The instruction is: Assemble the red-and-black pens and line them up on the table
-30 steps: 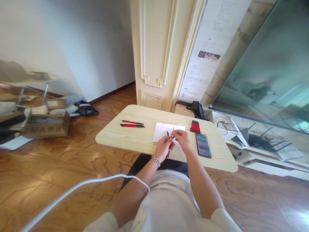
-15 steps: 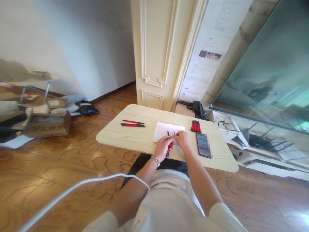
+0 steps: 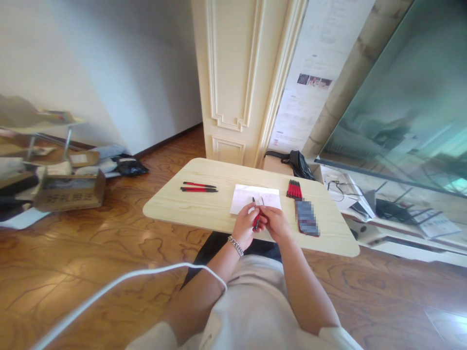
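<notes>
My left hand (image 3: pixel 246 224) is closed around a red and black pen (image 3: pixel 256 222), whose red barrel shows between the fingers. Up against it, my right hand (image 3: pixel 276 222) has its fingers pinched together by the pen's upper part; whatever is in that pinch is hidden. Just beyond the fingertips a white sheet of paper (image 3: pixel 241 196) lies on the table, with small dark, thin pieces (image 3: pixel 254 200) on it or just above it. Two red and black pens (image 3: pixel 199 189) lie side by side to the left. Several similar pens (image 3: pixel 294 189) are lined up to the right.
A phone (image 3: pixel 307 218) lies at the right of the pale wooden table (image 3: pixel 171 206). A white cable (image 3: pixel 146 269) runs by my left forearm. Behind the table are a black bag (image 3: pixel 299 164) and a cream panel; a cardboard box (image 3: pixel 69 192) sits on the floor at left.
My right hand has drawn back from over the paper to the pen, and its fingers now meet my left hand. The view has shifted slightly.
</notes>
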Available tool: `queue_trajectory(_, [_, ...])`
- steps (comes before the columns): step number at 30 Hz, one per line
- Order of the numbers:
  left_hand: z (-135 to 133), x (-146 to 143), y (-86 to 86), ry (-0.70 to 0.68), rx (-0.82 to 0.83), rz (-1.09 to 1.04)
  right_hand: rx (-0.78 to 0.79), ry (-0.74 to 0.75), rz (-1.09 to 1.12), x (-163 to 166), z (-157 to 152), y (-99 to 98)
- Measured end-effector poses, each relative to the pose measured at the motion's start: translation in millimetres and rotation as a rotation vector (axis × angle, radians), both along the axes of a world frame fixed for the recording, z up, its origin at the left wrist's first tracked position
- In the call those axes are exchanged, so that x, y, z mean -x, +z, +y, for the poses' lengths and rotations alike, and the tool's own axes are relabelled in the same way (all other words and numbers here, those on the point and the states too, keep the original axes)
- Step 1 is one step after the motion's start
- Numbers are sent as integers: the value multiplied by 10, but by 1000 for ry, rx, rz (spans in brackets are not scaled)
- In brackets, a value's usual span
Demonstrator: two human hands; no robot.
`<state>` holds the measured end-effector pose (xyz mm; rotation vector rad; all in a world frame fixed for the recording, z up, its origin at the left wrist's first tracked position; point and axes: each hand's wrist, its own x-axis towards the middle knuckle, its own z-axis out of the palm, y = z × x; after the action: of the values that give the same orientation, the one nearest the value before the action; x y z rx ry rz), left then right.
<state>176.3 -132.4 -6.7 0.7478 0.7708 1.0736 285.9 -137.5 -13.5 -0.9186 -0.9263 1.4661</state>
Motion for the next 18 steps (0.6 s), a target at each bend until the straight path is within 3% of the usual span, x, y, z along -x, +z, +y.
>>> queue_trajectory(5, [-36, -16, -13, -5, -3, 1, 16, 93, 42, -26, -32, 16])
queue_trajectory(12, [-98, -45, -9, -44, -77, 94, 51, 115, -46, -131, -65, 43])
queue_trajectory(14, [-111, -45, -7, -50, -104, 129, 30, 36, -119, -203, 1, 38])
queue_trajectory(18, [-116, -25, -13, -71, -129, 177, -70, -273, -427, -410, 276, 59])
